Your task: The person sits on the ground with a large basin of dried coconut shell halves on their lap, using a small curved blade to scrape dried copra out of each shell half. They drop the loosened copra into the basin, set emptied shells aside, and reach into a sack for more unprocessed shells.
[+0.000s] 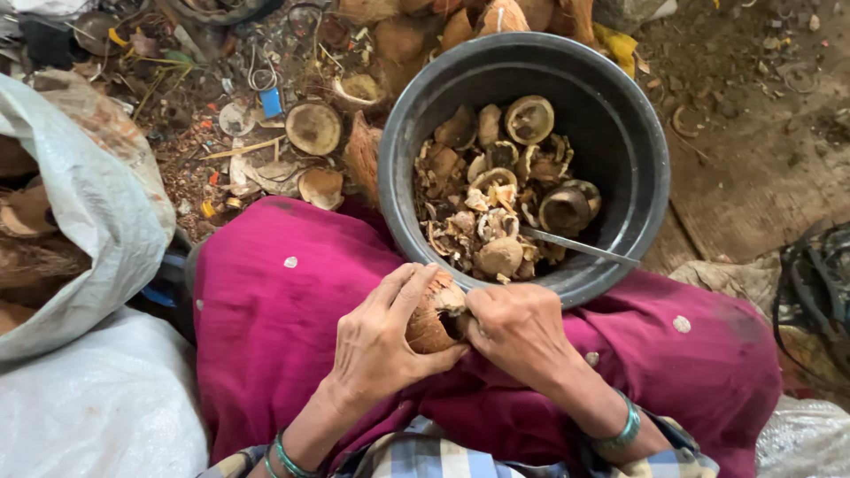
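Observation:
My left hand [382, 341] cups a brown coconut shell piece [434, 312] over my lap, which is covered by magenta cloth [274, 327]. My right hand [518, 329] presses against the right side of the same shell, fingers curled at its edge; whether it holds a tool there is hidden. Just beyond both hands stands a dark grey round tub [620, 133] holding several dried coconut shell pieces and kernel bits [496, 195]. A thin metal blade [575, 248] rests inside the tub, leaning on its near right rim.
A white woven sack [80, 212] with coconut pieces stands at the left. Loose shell halves [312, 128] and litter lie on the ground behind the lap. Whole husked coconuts [416, 26] pile up at the top. Black cords [815, 283] lie at the right.

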Demonstrator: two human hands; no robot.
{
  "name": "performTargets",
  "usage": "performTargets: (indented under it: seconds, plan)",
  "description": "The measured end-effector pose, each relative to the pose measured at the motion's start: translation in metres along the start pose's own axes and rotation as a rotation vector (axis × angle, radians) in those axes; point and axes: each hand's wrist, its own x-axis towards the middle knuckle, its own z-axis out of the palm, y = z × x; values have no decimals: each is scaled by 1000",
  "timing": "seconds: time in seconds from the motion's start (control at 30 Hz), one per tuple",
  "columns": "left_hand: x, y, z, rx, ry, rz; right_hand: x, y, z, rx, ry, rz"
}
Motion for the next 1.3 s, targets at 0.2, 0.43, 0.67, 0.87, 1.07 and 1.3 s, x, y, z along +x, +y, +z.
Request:
performTargets:
  seconds: [0.2,0.43,0.67,0.87,1.07,1.3]
  plan:
    - [-5,-2,2,-20,-20,4,-8,-11,-4,-55,-82,72]
    - [-12,4,9,8,72,54,-8,-17,3,-76,-59,128]
    - [-11,11,-19,-14,-237,-68,-5,-10,12,-137,-82,-75]
    - [9,-5,-39,-322,-358,173,-6,-18,-2,-159,50,-357]
    - [-21,16,-41,-357,-373,-118,-3,-21,-17,-109,5,-520]
    - [-49,22,-53,-455,-319,-147,-6,-34,-32,-61,-73,-652]
